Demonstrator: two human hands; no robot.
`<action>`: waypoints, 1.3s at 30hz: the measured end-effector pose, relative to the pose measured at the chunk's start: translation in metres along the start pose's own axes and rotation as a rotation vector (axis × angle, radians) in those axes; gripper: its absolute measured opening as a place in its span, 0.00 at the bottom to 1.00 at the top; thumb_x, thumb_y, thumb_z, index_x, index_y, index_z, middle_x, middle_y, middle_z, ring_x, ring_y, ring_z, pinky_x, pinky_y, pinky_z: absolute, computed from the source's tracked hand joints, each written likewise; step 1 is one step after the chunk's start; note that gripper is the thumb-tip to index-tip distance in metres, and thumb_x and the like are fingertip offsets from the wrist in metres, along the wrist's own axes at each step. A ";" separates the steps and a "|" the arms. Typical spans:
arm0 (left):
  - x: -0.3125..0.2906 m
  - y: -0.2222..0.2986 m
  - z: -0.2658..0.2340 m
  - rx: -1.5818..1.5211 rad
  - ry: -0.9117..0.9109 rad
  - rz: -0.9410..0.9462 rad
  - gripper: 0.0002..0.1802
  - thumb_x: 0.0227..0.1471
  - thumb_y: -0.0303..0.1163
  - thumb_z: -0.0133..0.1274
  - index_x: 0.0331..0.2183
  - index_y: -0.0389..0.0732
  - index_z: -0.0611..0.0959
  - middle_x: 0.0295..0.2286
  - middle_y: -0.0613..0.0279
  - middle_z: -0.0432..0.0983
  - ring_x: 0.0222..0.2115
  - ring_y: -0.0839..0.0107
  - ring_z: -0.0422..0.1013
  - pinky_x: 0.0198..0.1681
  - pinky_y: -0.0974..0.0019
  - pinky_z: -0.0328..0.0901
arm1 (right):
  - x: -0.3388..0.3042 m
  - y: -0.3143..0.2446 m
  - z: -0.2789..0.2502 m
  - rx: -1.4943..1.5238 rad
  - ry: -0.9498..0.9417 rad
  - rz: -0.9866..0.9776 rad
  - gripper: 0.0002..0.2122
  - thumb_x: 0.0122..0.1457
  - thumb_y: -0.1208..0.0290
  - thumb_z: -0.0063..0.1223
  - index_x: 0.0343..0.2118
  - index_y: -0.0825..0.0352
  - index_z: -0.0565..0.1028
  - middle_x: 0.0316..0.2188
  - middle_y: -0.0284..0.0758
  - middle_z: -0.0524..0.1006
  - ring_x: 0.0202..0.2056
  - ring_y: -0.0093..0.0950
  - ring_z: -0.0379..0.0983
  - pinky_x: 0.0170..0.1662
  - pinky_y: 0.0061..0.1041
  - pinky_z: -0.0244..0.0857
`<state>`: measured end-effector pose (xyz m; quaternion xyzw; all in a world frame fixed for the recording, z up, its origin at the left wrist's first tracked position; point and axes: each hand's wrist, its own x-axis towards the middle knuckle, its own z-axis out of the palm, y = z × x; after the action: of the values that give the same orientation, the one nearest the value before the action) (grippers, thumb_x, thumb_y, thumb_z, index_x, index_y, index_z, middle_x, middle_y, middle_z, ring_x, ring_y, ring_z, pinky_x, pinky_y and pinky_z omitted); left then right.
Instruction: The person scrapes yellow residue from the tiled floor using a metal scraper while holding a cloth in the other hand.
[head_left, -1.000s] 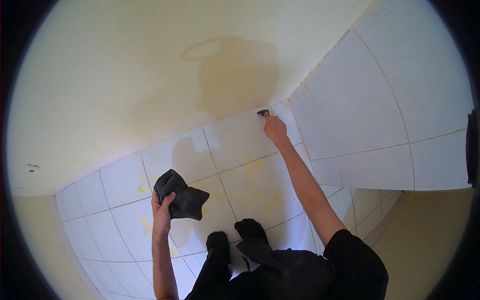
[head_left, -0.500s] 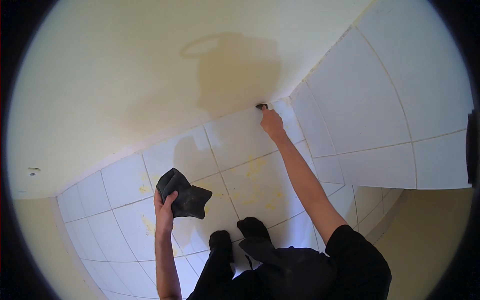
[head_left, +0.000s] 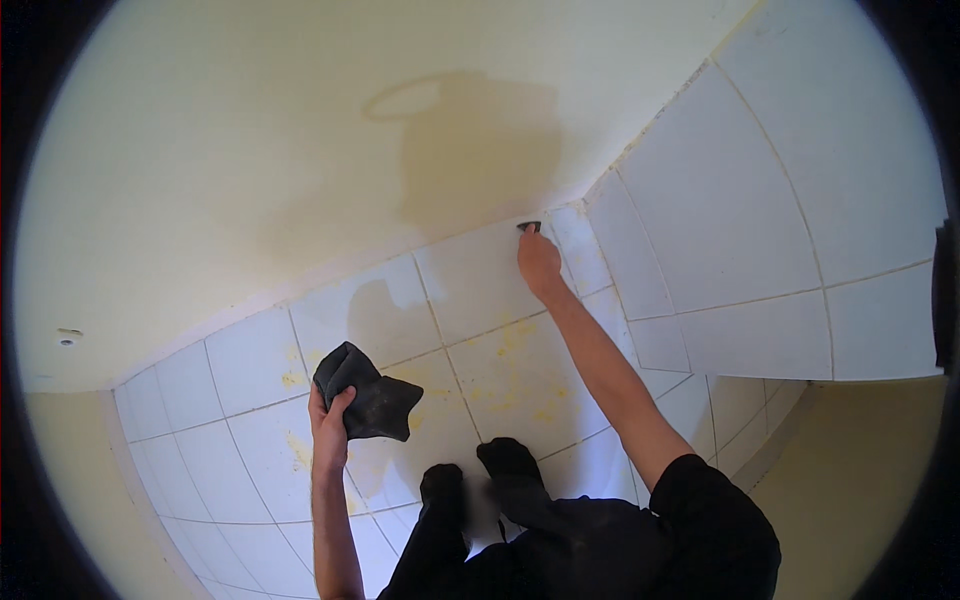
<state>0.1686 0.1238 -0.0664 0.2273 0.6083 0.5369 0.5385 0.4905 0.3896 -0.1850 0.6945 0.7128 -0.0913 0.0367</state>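
Head view: left hand [head_left: 330, 420] grips folded dark piece [head_left: 385, 405], thumb on top, above tiled floor [head_left: 480, 265] with yellow stains [head_left: 505, 350]. Right hand [head_left: 540, 262], arm outstretched, pinches small dark tool [head_left: 529, 226] at floor's far edge, just beside cream wall [head_left: 250, 150], near corner. Tool-to-tile contact: cannot tell.
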 end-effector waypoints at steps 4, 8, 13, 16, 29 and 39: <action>0.000 0.001 0.001 0.002 -0.016 0.008 0.26 0.52 0.26 0.53 0.53 0.36 0.70 0.44 0.58 0.74 0.44 0.70 0.70 0.49 0.67 0.65 | -0.003 -0.024 0.006 -0.024 0.031 0.116 0.22 0.58 0.73 0.49 0.53 0.80 0.68 0.38 0.46 0.79 0.37 0.36 0.80 0.35 0.30 0.76; 0.001 0.001 0.006 0.006 -0.015 0.004 0.26 0.52 0.25 0.53 0.53 0.36 0.70 0.44 0.58 0.74 0.44 0.70 0.70 0.50 0.67 0.65 | 0.017 -0.025 0.023 -0.032 0.088 0.117 0.17 0.56 0.74 0.50 0.48 0.75 0.74 0.47 0.54 0.75 0.32 0.35 0.81 0.31 0.29 0.76; 0.000 0.001 0.000 -0.011 0.007 -0.010 0.27 0.52 0.25 0.53 0.54 0.36 0.69 0.46 0.57 0.73 0.45 0.69 0.70 0.50 0.66 0.65 | 0.027 -0.042 0.006 -0.036 0.013 0.163 0.14 0.57 0.72 0.52 0.47 0.69 0.77 0.49 0.52 0.74 0.39 0.36 0.80 0.37 0.24 0.76; 0.001 -0.002 -0.003 -0.009 0.002 -0.009 0.26 0.52 0.27 0.52 0.53 0.37 0.70 0.45 0.57 0.73 0.45 0.68 0.70 0.49 0.65 0.66 | 0.034 -0.046 0.009 -0.096 -0.031 0.142 0.14 0.57 0.73 0.52 0.46 0.69 0.77 0.48 0.52 0.74 0.38 0.36 0.80 0.37 0.25 0.76; -0.003 -0.004 -0.013 -0.013 0.058 -0.001 0.27 0.51 0.27 0.54 0.53 0.36 0.70 0.45 0.58 0.73 0.45 0.68 0.70 0.50 0.66 0.65 | 0.019 -0.037 0.017 -0.053 0.086 0.179 0.13 0.56 0.72 0.52 0.43 0.67 0.79 0.56 0.52 0.68 0.37 0.33 0.78 0.37 0.23 0.73; 0.000 -0.011 -0.020 -0.009 0.069 0.006 0.25 0.51 0.27 0.54 0.52 0.36 0.71 0.44 0.57 0.74 0.43 0.66 0.72 0.46 0.64 0.69 | 0.019 -0.053 0.017 -0.338 -0.049 0.067 0.13 0.52 0.72 0.56 0.41 0.64 0.81 0.58 0.53 0.65 0.35 0.30 0.79 0.29 0.22 0.71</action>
<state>0.1538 0.1126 -0.0792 0.2082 0.6234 0.5488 0.5165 0.4362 0.4038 -0.2004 0.6992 0.6934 0.0140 0.1734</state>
